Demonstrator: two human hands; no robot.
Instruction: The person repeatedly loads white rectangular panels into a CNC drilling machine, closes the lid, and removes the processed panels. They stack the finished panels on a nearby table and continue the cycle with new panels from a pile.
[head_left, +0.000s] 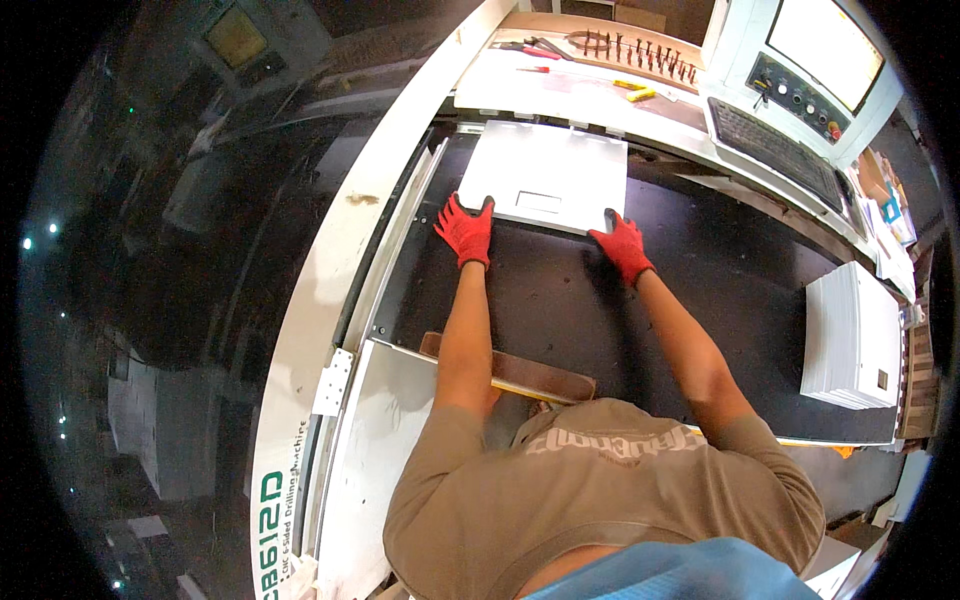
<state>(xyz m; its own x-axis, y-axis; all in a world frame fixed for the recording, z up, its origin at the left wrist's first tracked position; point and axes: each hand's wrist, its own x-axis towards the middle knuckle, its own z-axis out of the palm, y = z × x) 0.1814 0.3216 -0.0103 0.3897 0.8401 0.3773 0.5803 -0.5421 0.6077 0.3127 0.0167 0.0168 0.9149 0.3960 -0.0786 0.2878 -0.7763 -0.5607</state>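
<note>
Head view shows the left hand (465,230) and right hand (622,245), red-gloved fingers curled over the near edge of a flat white rectangular panel (545,172) on the black machine bed (600,310); uneven pushing could skew it.

A single head-worn fisheye view looks steeply down, close over the black desk (620,310), edges bending outward.

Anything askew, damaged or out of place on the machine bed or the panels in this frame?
Nothing stands out. The white panel lies flat on the dark bed, with the left hand and right hand, both in red gloves, at its near corners. The stack of white panels at the right looks evenly piled. No damage shows.
</note>
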